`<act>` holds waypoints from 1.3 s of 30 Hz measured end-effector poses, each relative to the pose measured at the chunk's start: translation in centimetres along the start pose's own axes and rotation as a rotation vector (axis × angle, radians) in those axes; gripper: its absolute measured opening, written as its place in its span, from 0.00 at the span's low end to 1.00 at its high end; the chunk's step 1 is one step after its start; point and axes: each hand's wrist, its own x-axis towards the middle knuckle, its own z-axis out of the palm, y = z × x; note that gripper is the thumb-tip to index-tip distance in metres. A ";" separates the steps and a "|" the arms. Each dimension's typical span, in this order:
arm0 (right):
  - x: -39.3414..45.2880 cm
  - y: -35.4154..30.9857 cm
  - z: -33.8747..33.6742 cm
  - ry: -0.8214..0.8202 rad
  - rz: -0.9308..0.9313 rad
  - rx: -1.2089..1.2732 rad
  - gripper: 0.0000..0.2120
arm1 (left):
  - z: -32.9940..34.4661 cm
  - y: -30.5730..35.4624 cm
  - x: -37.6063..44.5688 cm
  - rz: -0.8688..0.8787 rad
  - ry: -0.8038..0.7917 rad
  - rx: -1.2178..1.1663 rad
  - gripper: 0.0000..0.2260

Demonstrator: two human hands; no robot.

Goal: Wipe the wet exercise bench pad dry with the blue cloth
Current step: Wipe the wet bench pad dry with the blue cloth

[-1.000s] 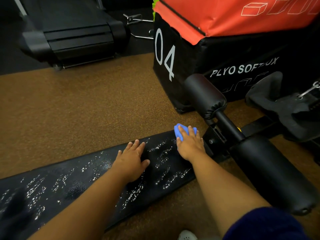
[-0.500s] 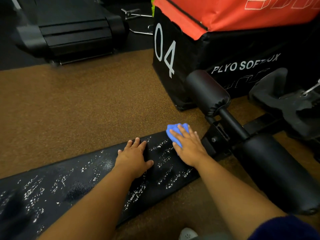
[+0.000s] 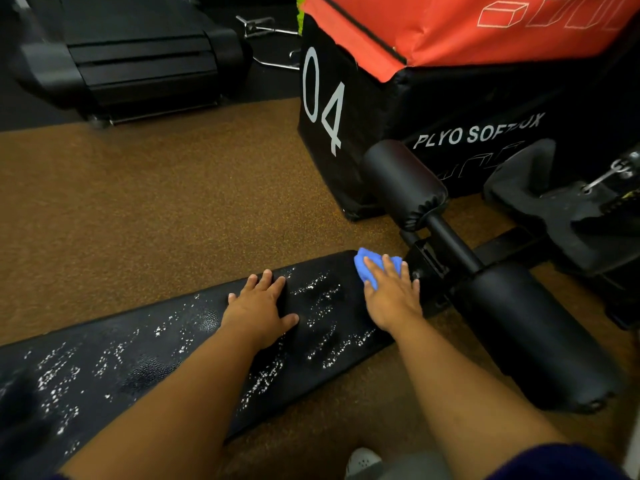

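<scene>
The black bench pad (image 3: 145, 358) runs from lower left to the centre, speckled with water droplets. A small blue cloth (image 3: 363, 268) lies at the pad's far right end. My right hand (image 3: 391, 296) presses flat on the cloth with straight fingers; most of the cloth is hidden under it. My left hand (image 3: 259, 313) rests flat on the pad to the left, fingers spread, holding nothing. Droplets remain between the two hands and to the left.
Two black foam rollers (image 3: 405, 181) (image 3: 533, 334) on a bar stand right of the pad's end. A black and red plyo box (image 3: 450, 98) marked 04 sits behind. A treadmill (image 3: 131, 57) is at upper left. Brown rubber flooring (image 3: 156, 209) surrounds the bench.
My right hand slid the blue cloth left a little across the pad's end, then back right toward the edge. My left hand stayed in place.
</scene>
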 end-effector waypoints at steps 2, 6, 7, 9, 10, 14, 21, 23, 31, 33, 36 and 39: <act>0.1 -1.9 0.1 -0.011 -0.021 0.013 0.25 | -0.1 0.0 0.1 -0.005 -0.007 -0.001 0.37; -3.0 1.5 0.1 0.001 -0.348 -0.020 0.23 | 0.0 0.0 0.1 -0.004 -0.002 0.003 0.37; -3.5 2.6 -0.1 0.015 -0.345 -0.021 0.23 | 0.1 0.0 0.1 -0.002 0.005 0.006 0.37; -2.9 2.8 0.1 0.044 -0.248 -0.045 0.23 | 0.1 0.0 0.2 -0.003 0.016 0.016 0.37; -2.0 1.9 0.1 0.035 -0.173 -0.038 0.23 | 0.0 0.0 0.2 -0.002 0.012 0.019 0.37; 2.6 -2.5 -0.6 -0.055 0.098 0.084 0.24 | 0.0 0.2 0.2 -0.014 -0.001 0.027 0.38; 4.4 -4.9 -0.9 -0.093 -0.268 -0.092 0.20 | -0.2 0.3 0.2 -0.013 0.007 0.019 0.38; 5.5 -4.3 -1.7 -0.103 -0.071 -0.059 0.19 | -0.1 0.2 0.2 -0.012 0.000 0.016 0.38; 6.9 -3.6 -2.3 -0.189 -0.189 -0.021 0.15 | 0.1 0.0 0.4 -0.007 -0.001 0.018 0.38; 7.6 -2.1 -2.6 -0.266 0.006 0.200 0.15 | 0.1 0.1 0.4 -0.004 -0.001 0.021 0.38; 7.3 -2.5 -2.4 -0.236 0.064 0.175 0.19 | 0.1 0.2 0.4 -0.003 0.003 0.030 0.37; 5.8 -2.8 -2.3 -0.124 -0.151 0.041 0.18 | 0.2 0.2 0.4 -0.011 0.001 0.033 0.38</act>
